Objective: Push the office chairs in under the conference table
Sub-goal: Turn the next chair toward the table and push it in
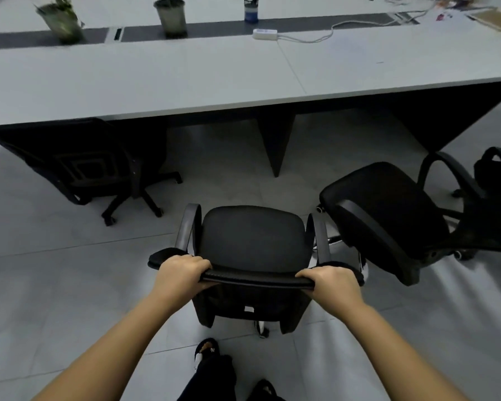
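Observation:
A black office chair [253, 237] stands in front of me on the tiled floor, its seat facing the long white conference table [185, 79]. My left hand [182, 272] grips the left end of the chair's backrest top, and my right hand [330, 280] grips the right end. The chair's seat is clear of the table edge, with open floor between them. A second black chair [81, 166] on the left sits tucked partly under the table. A third black chair [388, 209] stands at the right, turned sideways and away from the table.
A dark table leg [275, 143] drops to the floor straight ahead of the chair. On the table stand two potted plants [171, 15], a pen cup [250, 10] and a white power strip [265, 33]. Another chair's armrest [495, 175] shows at far right. My feet are near the bottom edge.

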The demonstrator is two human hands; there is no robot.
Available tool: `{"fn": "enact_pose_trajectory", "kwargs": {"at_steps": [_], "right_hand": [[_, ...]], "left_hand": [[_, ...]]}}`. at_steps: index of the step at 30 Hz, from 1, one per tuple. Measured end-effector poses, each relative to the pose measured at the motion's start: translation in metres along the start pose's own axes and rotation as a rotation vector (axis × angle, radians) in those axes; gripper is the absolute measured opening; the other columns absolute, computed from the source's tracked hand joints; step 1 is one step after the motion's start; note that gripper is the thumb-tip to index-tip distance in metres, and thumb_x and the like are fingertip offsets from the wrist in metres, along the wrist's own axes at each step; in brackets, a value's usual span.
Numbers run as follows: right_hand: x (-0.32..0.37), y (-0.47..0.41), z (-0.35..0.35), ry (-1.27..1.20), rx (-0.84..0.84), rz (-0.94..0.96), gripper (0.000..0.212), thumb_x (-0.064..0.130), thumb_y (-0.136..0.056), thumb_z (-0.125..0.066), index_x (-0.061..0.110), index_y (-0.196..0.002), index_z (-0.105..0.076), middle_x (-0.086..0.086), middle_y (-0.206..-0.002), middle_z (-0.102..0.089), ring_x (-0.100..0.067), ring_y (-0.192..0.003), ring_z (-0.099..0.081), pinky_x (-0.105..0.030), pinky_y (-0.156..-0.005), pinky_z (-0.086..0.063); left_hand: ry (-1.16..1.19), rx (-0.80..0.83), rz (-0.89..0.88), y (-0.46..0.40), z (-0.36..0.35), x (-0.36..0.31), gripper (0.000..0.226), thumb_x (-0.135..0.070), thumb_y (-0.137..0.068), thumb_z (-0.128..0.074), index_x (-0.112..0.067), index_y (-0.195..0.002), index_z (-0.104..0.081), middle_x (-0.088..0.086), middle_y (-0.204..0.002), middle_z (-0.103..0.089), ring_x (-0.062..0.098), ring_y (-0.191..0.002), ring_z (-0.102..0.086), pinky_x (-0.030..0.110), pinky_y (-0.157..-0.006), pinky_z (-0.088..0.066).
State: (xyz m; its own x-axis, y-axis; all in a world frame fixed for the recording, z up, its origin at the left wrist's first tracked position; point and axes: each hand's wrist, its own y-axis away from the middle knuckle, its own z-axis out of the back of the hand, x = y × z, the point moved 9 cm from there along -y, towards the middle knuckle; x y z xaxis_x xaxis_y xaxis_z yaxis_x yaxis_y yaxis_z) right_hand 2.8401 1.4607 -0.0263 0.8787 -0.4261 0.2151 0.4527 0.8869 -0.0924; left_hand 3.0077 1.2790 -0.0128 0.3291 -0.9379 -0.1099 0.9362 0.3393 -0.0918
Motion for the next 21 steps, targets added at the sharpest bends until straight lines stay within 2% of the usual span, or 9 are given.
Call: {"fn": "enact_pose_trajectory", "kwargs": {"at_steps": [5, 8, 12, 21], "right_hand": [[0.001, -0.066, -0.004, 0.033, 0.014, 0.078, 0.019, 0.031, -0.055, -0.081, 0.035, -0.070, -0.069, 0.013, -0.054, -0.066, -0.010, -0.045, -0.060, -0.017, -0.040, -0.038], [0.000, -0.104, -0.008, 0.026, 0.001, 0.096, 0.020, 0.030, -0.056, -0.083, 0.034, -0.070, -0.069, 0.012, -0.053, -0.066, -0.010, -0.044, -0.059, -0.020, -0.037, -0.040], [0.003, -0.158, -0.015, 0.002, -0.011, 0.097, 0.019, 0.031, -0.059, -0.082, 0.032, -0.071, -0.069, 0.011, -0.053, -0.066, -0.012, -0.043, -0.059, -0.022, -0.037, -0.041], [-0.003, -0.294, -0.027, 0.016, -0.019, 0.095, 0.021, 0.031, -0.055, -0.086, 0.032, -0.068, -0.069, 0.011, -0.051, -0.066, -0.014, -0.042, -0.060, -0.022, -0.036, -0.041]], "left_hand": [[-0.039, -0.053, -0.004, -0.031, 0.004, 0.037, 0.024, -0.039, -0.061, -0.080, -0.023, -0.060, -0.063, -0.007, -0.053, -0.061, 0.016, -0.048, -0.059, 0.019, -0.038, -0.036], [-0.062, -0.068, -0.027, -0.062, 0.004, 0.065, 0.023, -0.044, -0.067, -0.068, -0.023, -0.061, -0.063, -0.007, -0.054, -0.061, 0.016, -0.048, -0.058, 0.020, -0.037, -0.037], [-0.087, -0.036, -0.043, -0.104, 0.004, 0.110, 0.025, -0.038, -0.060, -0.082, -0.022, -0.061, -0.063, -0.006, -0.054, -0.061, 0.016, -0.047, -0.059, 0.020, -0.037, -0.040], [-0.105, -0.043, -0.004, -0.196, 0.005, 0.197, 0.028, -0.041, -0.057, -0.083, -0.024, -0.058, -0.062, -0.006, -0.051, -0.059, 0.014, -0.046, -0.059, 0.019, -0.036, -0.037]]}}
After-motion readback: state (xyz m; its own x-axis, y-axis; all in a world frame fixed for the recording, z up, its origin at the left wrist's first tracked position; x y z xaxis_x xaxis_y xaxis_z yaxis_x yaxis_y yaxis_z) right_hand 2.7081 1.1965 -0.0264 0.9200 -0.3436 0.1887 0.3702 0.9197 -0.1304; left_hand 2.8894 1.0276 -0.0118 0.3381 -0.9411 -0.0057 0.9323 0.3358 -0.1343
